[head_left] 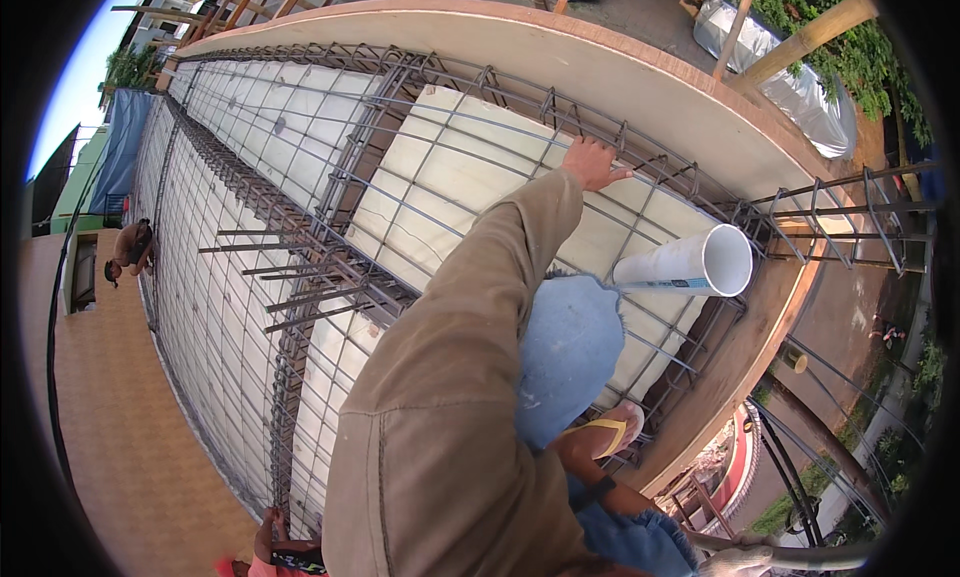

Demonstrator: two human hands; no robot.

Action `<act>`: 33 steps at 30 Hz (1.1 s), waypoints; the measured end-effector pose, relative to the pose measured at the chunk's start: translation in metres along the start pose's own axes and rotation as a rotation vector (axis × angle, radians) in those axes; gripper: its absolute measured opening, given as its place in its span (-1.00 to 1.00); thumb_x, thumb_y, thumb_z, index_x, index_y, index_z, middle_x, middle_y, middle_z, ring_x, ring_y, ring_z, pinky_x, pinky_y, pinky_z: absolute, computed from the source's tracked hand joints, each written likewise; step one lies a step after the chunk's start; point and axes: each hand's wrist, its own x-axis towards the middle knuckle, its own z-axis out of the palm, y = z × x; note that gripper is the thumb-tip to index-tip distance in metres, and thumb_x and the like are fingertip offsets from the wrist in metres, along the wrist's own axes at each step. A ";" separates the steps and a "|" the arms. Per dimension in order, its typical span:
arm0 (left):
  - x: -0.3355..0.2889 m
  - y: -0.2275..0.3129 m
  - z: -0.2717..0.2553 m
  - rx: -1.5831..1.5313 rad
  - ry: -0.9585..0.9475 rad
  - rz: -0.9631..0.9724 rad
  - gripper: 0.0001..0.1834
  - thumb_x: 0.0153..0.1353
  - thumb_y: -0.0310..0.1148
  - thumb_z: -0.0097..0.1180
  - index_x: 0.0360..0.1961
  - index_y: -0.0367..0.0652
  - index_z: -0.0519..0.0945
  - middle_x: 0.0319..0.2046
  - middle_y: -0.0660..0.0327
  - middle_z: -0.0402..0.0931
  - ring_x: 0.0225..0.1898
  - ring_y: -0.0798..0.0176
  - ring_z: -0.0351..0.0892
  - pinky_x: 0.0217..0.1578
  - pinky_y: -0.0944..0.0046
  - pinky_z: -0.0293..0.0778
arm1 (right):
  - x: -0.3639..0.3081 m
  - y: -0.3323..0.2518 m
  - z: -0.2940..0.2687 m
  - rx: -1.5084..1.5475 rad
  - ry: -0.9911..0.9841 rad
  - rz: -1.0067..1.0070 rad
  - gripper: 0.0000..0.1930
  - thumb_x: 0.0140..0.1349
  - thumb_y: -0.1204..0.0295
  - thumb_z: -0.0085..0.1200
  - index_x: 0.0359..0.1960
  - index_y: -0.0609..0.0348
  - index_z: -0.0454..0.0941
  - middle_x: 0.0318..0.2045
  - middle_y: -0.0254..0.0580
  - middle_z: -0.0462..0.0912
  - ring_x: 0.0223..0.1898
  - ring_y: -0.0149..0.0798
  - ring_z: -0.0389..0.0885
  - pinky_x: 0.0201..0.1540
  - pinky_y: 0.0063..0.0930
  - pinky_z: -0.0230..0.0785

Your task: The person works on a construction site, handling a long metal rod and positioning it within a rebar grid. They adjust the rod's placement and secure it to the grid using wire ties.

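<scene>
My left hand (592, 164), in a brown sleeve (430, 352), reaches across to the steel bars (622, 137) along the far side. Its fingers are stretched out and apart, resting at the edge of the bar mesh, with nothing visible in them. Under the mesh lies a pale foam-like panel (470, 142). A white plastic pipe (665, 269) stands beside my denim-covered knee (572, 342), its open end facing up. At the lower right, a pale glove-like shape (738, 557) touches a grey pole (815, 557); whether it is my right hand, I cannot tell.
A flip-flop (612, 432) sits on a foot by the wooden edge board (720, 417). Several bar ends (300, 307) stick out left of my arm. One person (130, 249) crouches far left; another (268, 552) is at the lower left. Beyond the low wall (640, 72), the ground lies well below.
</scene>
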 end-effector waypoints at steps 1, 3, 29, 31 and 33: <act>-0.002 -0.010 -0.004 0.008 -0.045 -0.037 -0.14 0.36 0.45 -0.29 -0.08 -0.14 0.73 -0.13 -0.08 0.69 0.01 -0.11 0.66 0.03 -0.12 0.52 | -0.001 0.000 0.003 0.001 0.000 -0.008 -0.32 0.42 -0.31 -0.18 -0.30 0.19 0.38 -0.71 -0.41 0.24 -0.69 -0.48 0.27 -0.64 -0.56 0.15; 0.000 -0.022 -0.017 0.034 -0.232 -0.008 -0.11 0.37 0.46 -0.35 -0.16 -0.14 0.75 -0.16 -0.08 0.70 -0.04 -0.11 0.69 -0.02 -0.11 0.55 | -0.001 0.001 0.010 0.012 -0.003 -0.015 -0.32 0.42 -0.31 -0.18 -0.30 0.19 0.38 -0.71 -0.41 0.24 -0.69 -0.47 0.27 -0.64 -0.56 0.15; 0.028 -0.038 0.006 0.099 -0.352 0.111 -0.11 0.44 0.39 -0.40 -0.27 -0.21 0.73 -0.20 -0.17 0.69 -0.07 -0.26 0.67 -0.02 -0.18 0.55 | -0.037 -0.020 -0.027 0.199 -0.065 0.140 -0.26 0.29 -0.32 0.05 -0.10 0.26 0.39 -0.61 -0.29 0.37 -0.62 -0.38 0.35 -0.58 -0.48 0.27; 0.025 -0.036 0.011 0.096 -0.347 0.076 -0.12 0.43 0.39 -0.38 -0.23 -0.21 0.73 -0.18 -0.17 0.69 -0.05 -0.26 0.66 -0.01 -0.18 0.54 | -0.036 -0.018 -0.027 0.166 -0.039 0.171 -0.27 0.29 -0.30 0.08 -0.08 0.27 0.39 -0.60 -0.28 0.37 -0.62 -0.37 0.36 -0.57 -0.47 0.29; 0.032 -0.033 0.009 0.156 -0.313 0.100 -0.13 0.43 0.39 -0.37 -0.19 -0.22 0.74 -0.16 -0.17 0.69 -0.02 -0.25 0.66 -0.01 -0.18 0.54 | -0.035 -0.017 -0.026 0.204 -0.038 0.182 -0.27 0.28 -0.29 0.10 -0.07 0.28 0.39 -0.59 -0.27 0.37 -0.61 -0.36 0.37 -0.56 -0.46 0.31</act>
